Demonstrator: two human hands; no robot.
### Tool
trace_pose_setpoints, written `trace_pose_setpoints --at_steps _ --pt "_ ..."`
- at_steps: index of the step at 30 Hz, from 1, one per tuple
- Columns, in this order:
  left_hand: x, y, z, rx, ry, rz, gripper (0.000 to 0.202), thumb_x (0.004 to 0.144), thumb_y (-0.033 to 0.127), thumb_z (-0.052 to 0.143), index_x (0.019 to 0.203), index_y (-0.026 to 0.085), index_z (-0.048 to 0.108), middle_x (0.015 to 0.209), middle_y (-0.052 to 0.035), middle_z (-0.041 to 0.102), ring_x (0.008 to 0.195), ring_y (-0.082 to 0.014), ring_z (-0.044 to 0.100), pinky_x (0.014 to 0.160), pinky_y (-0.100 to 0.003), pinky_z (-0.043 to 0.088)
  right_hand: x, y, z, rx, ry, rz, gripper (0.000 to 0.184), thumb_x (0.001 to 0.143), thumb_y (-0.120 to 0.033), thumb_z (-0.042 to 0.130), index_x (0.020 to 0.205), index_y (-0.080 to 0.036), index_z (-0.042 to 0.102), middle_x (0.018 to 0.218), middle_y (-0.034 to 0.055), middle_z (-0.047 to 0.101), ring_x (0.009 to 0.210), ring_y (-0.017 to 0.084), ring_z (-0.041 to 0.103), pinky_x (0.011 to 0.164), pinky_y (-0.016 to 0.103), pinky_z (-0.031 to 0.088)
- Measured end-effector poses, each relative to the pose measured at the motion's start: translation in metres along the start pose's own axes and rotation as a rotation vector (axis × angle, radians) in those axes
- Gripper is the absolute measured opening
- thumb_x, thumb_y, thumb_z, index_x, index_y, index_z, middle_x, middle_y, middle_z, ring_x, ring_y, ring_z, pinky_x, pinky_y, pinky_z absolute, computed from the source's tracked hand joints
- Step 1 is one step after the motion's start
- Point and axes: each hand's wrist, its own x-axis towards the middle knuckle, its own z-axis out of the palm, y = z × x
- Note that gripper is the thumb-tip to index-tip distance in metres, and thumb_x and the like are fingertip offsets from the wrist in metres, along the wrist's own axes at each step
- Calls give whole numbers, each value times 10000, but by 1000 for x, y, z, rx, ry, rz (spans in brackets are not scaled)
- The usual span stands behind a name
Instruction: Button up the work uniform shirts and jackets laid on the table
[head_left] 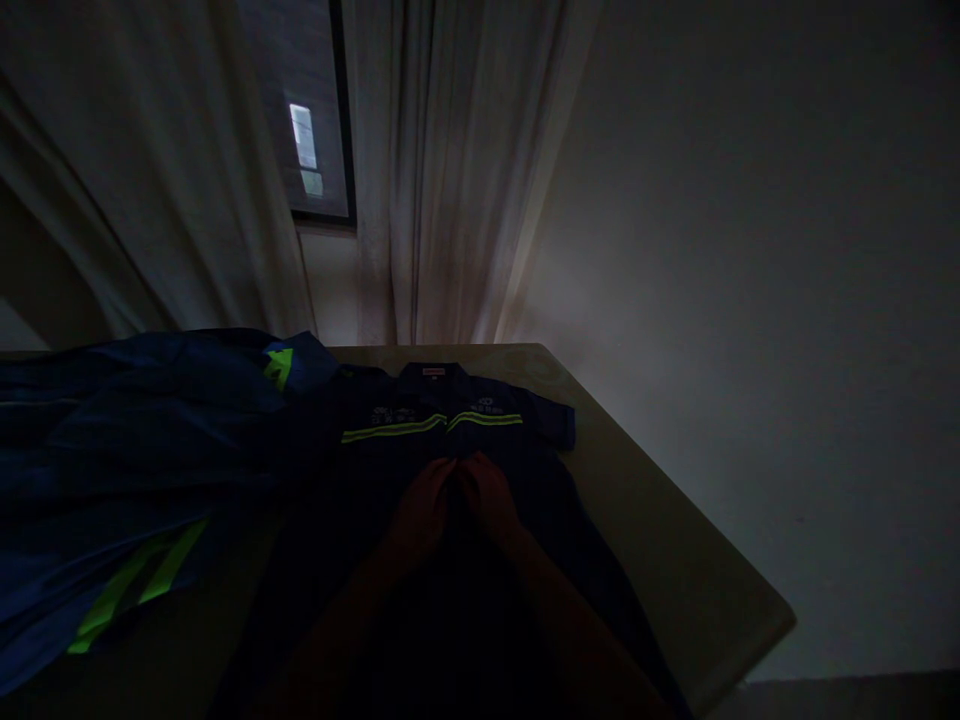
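A navy work shirt (450, 440) is laid flat at centre frame.
The left hand (421, 512) and right hand (489, 500) are set together on its front; whether cloth is pinched cannot be told. Blue garments (135, 450) are heaped at left on the table (675, 540).

Room dim throughout. I record a tan table (660, 520) under my left hand (424, 510) and right hand (487, 495); its rounded corner lies well off to their right. Straight beyond them a pale curtain (442, 200) hangs down to the table's far edge. A second curtain (150, 180) hangs beyond and to the left. Between the two is a dark-framed window (300, 60), with one small lit rectangle (303, 135) showing through it. To the right stands a plain wall (750, 250), brightest beside the curtain's foot. A dark strip of floor (862, 695) shows low on the right.
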Motion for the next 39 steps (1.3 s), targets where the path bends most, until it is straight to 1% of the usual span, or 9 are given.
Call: trace_pose_setpoints --at_steps 5,10,16,19,23,26,30,35,39 --pt "0 2 -1 -35 -30 44 487 982 152 360 1441 243 498 1491 -86 516 1384 -207 485 1196 -469 388 1 8 4 -93 83 130 175 1000 -202 532 946 -204 698 945 62 699 905 197 656 822 294 476" --pt "-1 -4 1 -2 -51 90 497 976 133 331 1426 233 517 1483 -79 544 1380 -190 497 1184 -442 405 1 14 8 -199 42 169 139 980 -221 571 883 -193 667 897 56 690 847 197 647 759 284 460" --pt "7 0 1 381 9 23 538 1000 201 331 1534 152 382 1500 -147 536 1379 -263 507 1170 -529 365 12 17 6 -134 101 105 179 1004 -248 518 930 -216 678 948 64 707 918 212 658 841 318 484" --pt "23 4 -3 549 -6 -25 521 1023 310 349 1505 131 434 1537 -156 489 1430 -301 443 1197 -545 298 32 17 3 -97 145 103 204 1008 -222 476 982 -214 679 999 79 711 965 212 659 893 331 489" --pt "45 -1 -9 599 -20 -51 512 1014 295 347 1474 108 471 1536 -171 485 1432 -315 434 1184 -549 299 42 9 0 -87 189 74 190 1007 -226 481 1073 -184 655 1079 91 695 1034 197 640 942 320 471" --pt "52 -5 -13 590 -1 -52 486 979 229 394 1436 108 505 1480 -192 542 1377 -312 493 1149 -533 342 20 2 -3 -91 53 25 113 948 -237 596 1028 -188 660 1013 59 694 935 184 647 864 296 485" --pt "51 0 -17 551 7 3 335 970 291 502 1256 192 645 1402 -135 600 1314 -287 520 1114 -476 371 -17 2 -12 -85 -154 -59 181 867 -236 699 1043 -200 679 1027 50 677 949 185 630 854 286 480" --pt "41 14 -17 512 -43 78 330 1016 398 460 908 216 713 1057 -71 696 1019 -226 615 957 -405 437 -21 10 -22 -141 -245 -133 157 922 -190 618 1059 -214 692 1094 51 688 1017 174 631 910 272 470" --pt "28 15 -10 437 -38 -20 254 996 384 504 953 212 685 1013 -63 696 967 -224 627 882 -368 447 -19 11 -20 -223 -238 -127 143 977 -230 560 1041 -216 688 1058 52 691 966 172 643 859 264 490"
